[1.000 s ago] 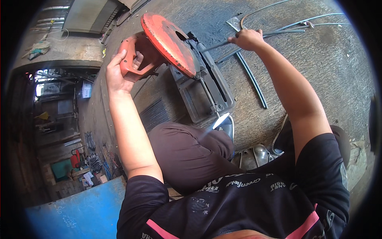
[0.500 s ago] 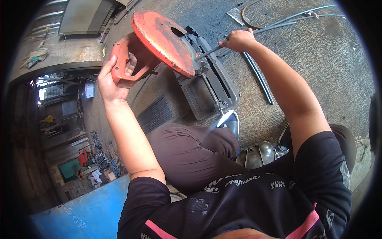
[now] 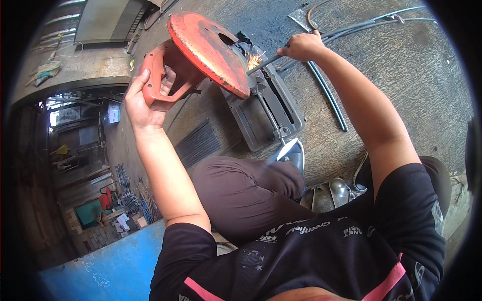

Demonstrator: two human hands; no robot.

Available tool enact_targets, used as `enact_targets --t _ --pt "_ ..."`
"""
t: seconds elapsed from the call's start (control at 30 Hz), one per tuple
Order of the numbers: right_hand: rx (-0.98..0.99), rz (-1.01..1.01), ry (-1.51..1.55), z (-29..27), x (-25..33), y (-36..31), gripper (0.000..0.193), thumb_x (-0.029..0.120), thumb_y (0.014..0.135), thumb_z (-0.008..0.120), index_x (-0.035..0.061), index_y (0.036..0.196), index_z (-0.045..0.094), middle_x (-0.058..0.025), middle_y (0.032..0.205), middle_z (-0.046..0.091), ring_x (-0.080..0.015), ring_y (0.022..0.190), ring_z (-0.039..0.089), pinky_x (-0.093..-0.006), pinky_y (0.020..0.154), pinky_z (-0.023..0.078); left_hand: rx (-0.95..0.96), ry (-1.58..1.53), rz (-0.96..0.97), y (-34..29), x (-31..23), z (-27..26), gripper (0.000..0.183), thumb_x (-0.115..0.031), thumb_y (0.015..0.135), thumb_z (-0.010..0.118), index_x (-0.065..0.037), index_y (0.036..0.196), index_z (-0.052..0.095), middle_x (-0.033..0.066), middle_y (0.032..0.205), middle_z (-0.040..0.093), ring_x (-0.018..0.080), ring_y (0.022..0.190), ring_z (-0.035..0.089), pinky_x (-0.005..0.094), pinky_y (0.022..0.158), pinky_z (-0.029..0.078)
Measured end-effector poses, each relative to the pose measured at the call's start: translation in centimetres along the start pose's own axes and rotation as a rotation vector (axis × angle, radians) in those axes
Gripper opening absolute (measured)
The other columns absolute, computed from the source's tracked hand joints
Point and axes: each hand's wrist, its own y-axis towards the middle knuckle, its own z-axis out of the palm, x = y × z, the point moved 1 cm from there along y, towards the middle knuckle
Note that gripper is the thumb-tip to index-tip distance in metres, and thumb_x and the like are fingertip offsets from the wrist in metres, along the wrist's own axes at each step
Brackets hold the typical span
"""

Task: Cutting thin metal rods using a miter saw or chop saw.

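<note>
Grey rod (image 3: 265,63) slants down-left from my right grip (image 3: 305,47), closed around it at upper centre, to the saw (image 3: 211,57); upper left, I keep the left grip (image 3: 146,104) wrapped round the red handle (image 3: 153,69).

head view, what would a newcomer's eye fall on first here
Most likely the big orange-red guard in the upper middle, with the left hand gripping the handle beside it. Next come the bright sparks at the guard's right edge, by the grey rod that the right hand holds. The blue panel at lower left also stands out.
</note>
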Motion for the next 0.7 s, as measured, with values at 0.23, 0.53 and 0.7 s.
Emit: enact_targets --t 0.23,0.53,0.7 --pt "-0.004 -0.025 -0.057 -0.18 0.07 0.13 0.058 0.063 0.088 0.047 0.0111 0.098 0.072 -0.0088 0.095 0.069 -0.0237 0.101 0.063 -0.0522 0.102 0.027 -0.013 -0.02 0.008 0.27 0.09 -0.39 0.05 -0.018 0.09 0.052 0.005 0.133 0.04 0.0188 0.126 0.052 0.0314 0.105 0.057 0.0462 0.097 0.047" --pt "0.017 -0.011 -0.06 -0.2 0.16 0.02 0.059 0.063 0.087 0.048 0.0109 0.099 0.072 -0.0083 0.101 0.07 -0.0238 0.105 0.062 -0.0505 0.1 0.029 0.0 0.018 0.008 0.34 0.19 -0.47 0.051 -0.021 0.09 0.052 0.002 0.134 0.04 0.0175 0.126 0.052 0.0308 0.102 0.058 0.0551 0.096 0.046" --pt "-0.061 -0.045 -0.079 -0.08 0.24 -0.21 0.056 0.061 0.089 0.046 0.0122 0.095 0.073 -0.007 0.084 0.069 -0.0222 0.091 0.064 -0.0515 0.1 0.028 -0.016 0.025 0.02 0.4 0.17 -0.46 0.051 -0.02 0.09 0.052 0.003 0.134 0.04 0.0177 0.126 0.052 0.0306 0.104 0.057 0.053 0.097 0.046"
